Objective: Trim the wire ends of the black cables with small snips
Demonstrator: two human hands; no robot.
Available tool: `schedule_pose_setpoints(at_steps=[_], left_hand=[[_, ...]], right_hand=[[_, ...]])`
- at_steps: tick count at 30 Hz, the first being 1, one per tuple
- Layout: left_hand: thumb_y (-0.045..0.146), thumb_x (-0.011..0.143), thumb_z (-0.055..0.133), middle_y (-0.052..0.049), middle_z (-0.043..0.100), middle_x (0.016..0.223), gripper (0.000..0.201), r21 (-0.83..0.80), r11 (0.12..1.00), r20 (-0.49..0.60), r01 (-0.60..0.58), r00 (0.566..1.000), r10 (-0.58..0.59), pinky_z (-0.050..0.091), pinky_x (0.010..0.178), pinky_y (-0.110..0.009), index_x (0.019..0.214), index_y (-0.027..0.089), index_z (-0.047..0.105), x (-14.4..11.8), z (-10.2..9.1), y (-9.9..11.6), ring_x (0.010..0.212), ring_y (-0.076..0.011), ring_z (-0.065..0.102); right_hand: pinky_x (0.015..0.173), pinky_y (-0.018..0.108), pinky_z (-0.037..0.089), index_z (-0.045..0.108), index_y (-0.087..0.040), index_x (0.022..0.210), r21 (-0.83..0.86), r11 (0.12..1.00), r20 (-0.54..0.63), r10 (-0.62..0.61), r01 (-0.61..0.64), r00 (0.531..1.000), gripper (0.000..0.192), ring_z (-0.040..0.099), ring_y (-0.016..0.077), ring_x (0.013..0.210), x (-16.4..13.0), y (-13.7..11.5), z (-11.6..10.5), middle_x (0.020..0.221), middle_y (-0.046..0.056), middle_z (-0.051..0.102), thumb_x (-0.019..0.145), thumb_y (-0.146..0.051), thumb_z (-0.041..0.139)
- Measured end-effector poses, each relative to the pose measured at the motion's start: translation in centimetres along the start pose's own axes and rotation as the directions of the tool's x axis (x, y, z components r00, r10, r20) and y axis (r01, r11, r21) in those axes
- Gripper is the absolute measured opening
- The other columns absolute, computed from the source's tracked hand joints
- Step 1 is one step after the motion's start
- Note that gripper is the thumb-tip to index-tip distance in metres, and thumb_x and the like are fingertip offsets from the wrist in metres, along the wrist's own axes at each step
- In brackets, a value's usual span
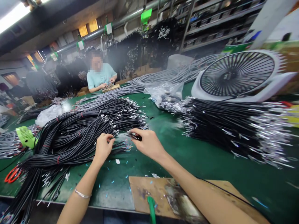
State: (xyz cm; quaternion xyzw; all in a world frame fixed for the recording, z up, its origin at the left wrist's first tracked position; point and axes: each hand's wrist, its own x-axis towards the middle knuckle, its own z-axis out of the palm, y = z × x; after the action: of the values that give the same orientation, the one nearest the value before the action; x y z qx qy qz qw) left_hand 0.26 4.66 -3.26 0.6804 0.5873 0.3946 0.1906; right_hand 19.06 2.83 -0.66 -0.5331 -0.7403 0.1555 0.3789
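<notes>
My left hand is over the right end of a heap of black cables, with thumb and forefinger pinched together. Whatever may be between those fingertips is too small to make out. Just to the right, my right hand is closed around a small dark tool with a thin metal-looking tip pointing left. Its exact kind is blurred. Between and below the hands, stripped cable ends with thin coloured wires lie on the green table.
More black cables with pale ends lie at right, before a grey fan. A plastic bag and grey cables lie behind. A stained board lies in front. Red-handled scissors are at left. Across the table sits a person.
</notes>
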Motion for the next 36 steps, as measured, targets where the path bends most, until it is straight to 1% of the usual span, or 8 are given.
schedule_pose_setpoints(at_steps=[7, 12, 15, 18, 20, 23, 25, 36], left_hand=[[0.008, 0.070, 0.063, -0.002, 0.061, 0.072, 0.010, 0.074, 0.997, -0.009, -0.022, 1.000, 0.022, 0.046, 0.074, -0.030, 0.070, 0.017, 0.068, -0.4, 1.2, -1.6, 0.071, -0.0169, 0.058], [0.018, 0.078, 0.059, 0.002, 0.059, 0.062, 0.017, 0.004, 1.000, -0.025, -0.018, 1.000, 0.018, 0.046, 0.052, -0.020, 0.093, 0.015, 0.067, -1.3, 0.3, 0.4, 0.051, -0.0101, 0.055], [0.025, 0.082, 0.055, 0.007, 0.048, 0.053, 0.041, -0.024, 0.997, -0.052, -0.071, 0.996, 0.070, 0.038, 0.042, -0.017, 0.123, 0.017, 0.053, -2.2, -0.7, 1.8, 0.041, -0.0079, 0.046], [0.024, 0.084, 0.052, 0.007, 0.047, 0.052, 0.038, -0.008, 0.980, -0.019, -0.197, 0.980, 0.197, 0.037, 0.044, -0.017, 0.121, 0.019, 0.056, -2.8, -1.3, 2.7, 0.044, -0.0078, 0.043], [0.023, 0.083, 0.053, 0.003, 0.054, 0.056, 0.030, -0.001, 0.970, -0.005, -0.244, 0.970, 0.244, 0.039, 0.048, -0.018, 0.111, 0.019, 0.064, -3.0, -1.4, 3.1, 0.048, -0.0087, 0.047], [0.019, 0.080, 0.057, -0.001, 0.063, 0.063, 0.017, -0.015, 0.968, -0.039, -0.252, 0.967, 0.252, 0.042, 0.050, -0.019, 0.090, 0.016, 0.071, -3.3, -1.3, 3.5, 0.053, -0.0097, 0.053], [0.018, 0.079, 0.060, -0.002, 0.064, 0.062, 0.012, -0.024, 0.970, -0.063, -0.244, 0.968, 0.242, 0.041, 0.050, -0.019, 0.077, 0.016, 0.072, -3.6, -1.2, 3.8, 0.052, -0.0099, 0.053], [0.011, 0.076, 0.060, -0.001, 0.062, 0.059, 0.014, -0.025, 0.964, -0.103, -0.266, 0.960, 0.262, 0.040, 0.049, -0.019, 0.068, 0.017, 0.071, -4.2, -1.3, 4.2, 0.052, -0.0105, 0.054]], right_hand=[[0.062, 0.029, 0.048, 0.070, -0.018, 0.086, 0.005, 0.999, 0.057, -0.040, 0.040, 0.998, 0.026, 0.067, 0.0222, 0.070, -0.3, 0.1, 0.4, 0.078, 0.006, 0.073, 0.068, -0.008, 0.053], [0.062, 0.025, 0.047, 0.069, -0.019, 0.085, 0.045, 0.988, 0.132, -0.154, 0.149, 0.979, 0.026, 0.066, 0.0186, 0.070, -0.7, -0.4, 0.2, 0.079, 0.004, 0.072, 0.070, -0.007, 0.053], [0.059, 0.022, 0.044, 0.069, -0.021, 0.078, 0.080, 0.959, 0.295, -0.282, 0.271, 0.913, 0.028, 0.064, 0.0157, 0.066, -1.4, -1.2, -0.1, 0.074, 0.000, 0.071, 0.066, -0.002, 0.052], [0.052, 0.021, 0.039, 0.067, -0.020, 0.066, 0.109, 0.936, 0.449, -0.346, 0.333, 0.824, 0.027, 0.059, 0.0135, 0.057, -1.9, -1.7, -0.2, 0.063, -0.001, 0.067, 0.062, 0.002, 0.051], [0.052, 0.021, 0.040, 0.066, -0.019, 0.066, 0.146, 0.944, 0.368, -0.330, 0.296, 0.869, 0.025, 0.058, 0.0131, 0.055, -2.0, -1.8, -0.1, 0.062, -0.001, 0.066, 0.064, 0.001, 0.052], [0.051, 0.022, 0.043, 0.066, -0.017, 0.071, 0.214, 0.956, 0.051, -0.215, 0.199, 0.975, 0.014, 0.058, 0.0139, 0.054, -1.8, -1.9, -0.2, 0.063, 0.002, 0.067, 0.075, -0.013, 0.053], [0.048, 0.023, 0.042, 0.066, -0.017, 0.070, 0.225, 0.958, -0.078, -0.163, 0.177, 0.983, 0.017, 0.056, 0.0138, 0.051, -1.5, -2.1, -0.3, 0.061, 0.003, 0.065, 0.079, -0.023, 0.054], [0.044, 0.022, 0.042, 0.065, -0.014, 0.063, 0.302, 0.931, -0.078, -0.188, 0.203, 0.979, 0.020, 0.054, 0.0124, 0.047, -1.1, -3.2, 0.4, 0.056, 0.003, 0.064, 0.076, -0.021, 0.051]])
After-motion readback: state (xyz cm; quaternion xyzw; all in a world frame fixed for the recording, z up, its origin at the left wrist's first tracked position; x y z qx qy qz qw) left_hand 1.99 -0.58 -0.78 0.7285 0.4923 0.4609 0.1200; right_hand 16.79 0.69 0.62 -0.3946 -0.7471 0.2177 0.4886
